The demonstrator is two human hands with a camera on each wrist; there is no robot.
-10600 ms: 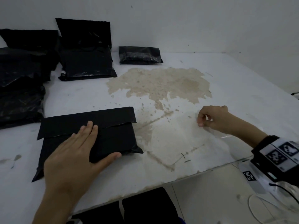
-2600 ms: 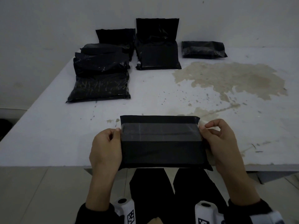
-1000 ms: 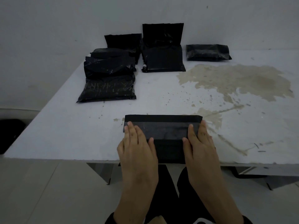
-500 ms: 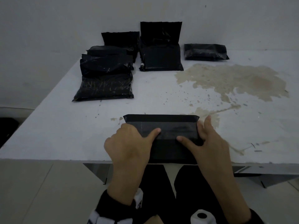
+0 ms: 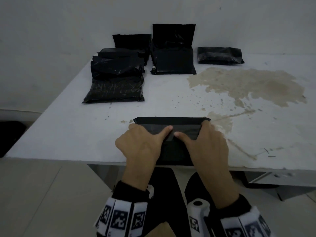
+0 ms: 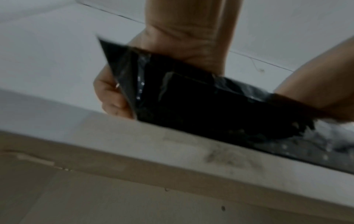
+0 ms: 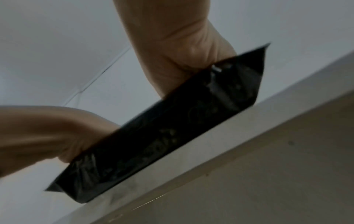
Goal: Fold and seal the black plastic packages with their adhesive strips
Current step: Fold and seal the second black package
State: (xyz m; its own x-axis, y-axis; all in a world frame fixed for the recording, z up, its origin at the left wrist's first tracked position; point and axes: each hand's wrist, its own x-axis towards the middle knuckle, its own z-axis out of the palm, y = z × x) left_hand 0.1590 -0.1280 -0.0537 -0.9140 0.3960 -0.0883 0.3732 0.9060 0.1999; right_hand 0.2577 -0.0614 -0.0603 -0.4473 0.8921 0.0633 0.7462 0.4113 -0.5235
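- The black plastic package (image 5: 171,152) lies flat at the near edge of the tabletop (image 5: 171,103), directly under both hands, its near end reaching the tabletop's rim.
- Its flap (image 5: 171,120) is folded over toward the person, forming a straight dark band just beyond the fingertips; a glossier strip runs across it below the fold.
- The left hand (image 5: 142,146) grips the package's left side, fingers curled round its edge, thumb stretched inward and pressing on the flap.
- The right hand (image 5: 207,146) grips the right side likewise, thumb pointing inward; the two thumb tips nearly meet at the middle of the flap.
- In the left wrist view the package (image 6: 201,97) is crinkled, shiny film, its corner sticking out past the curled fingers (image 6: 113,97); what it holds cannot be seen.
- Far beyond the hands, to the left, is a stack of black packages (image 5: 116,79); straight ahead, one with its flap upright (image 5: 173,52); farther right, a small flat one (image 5: 219,55).
- A brownish stain (image 5: 253,86) spreads over the white tabletop beyond the right hand.
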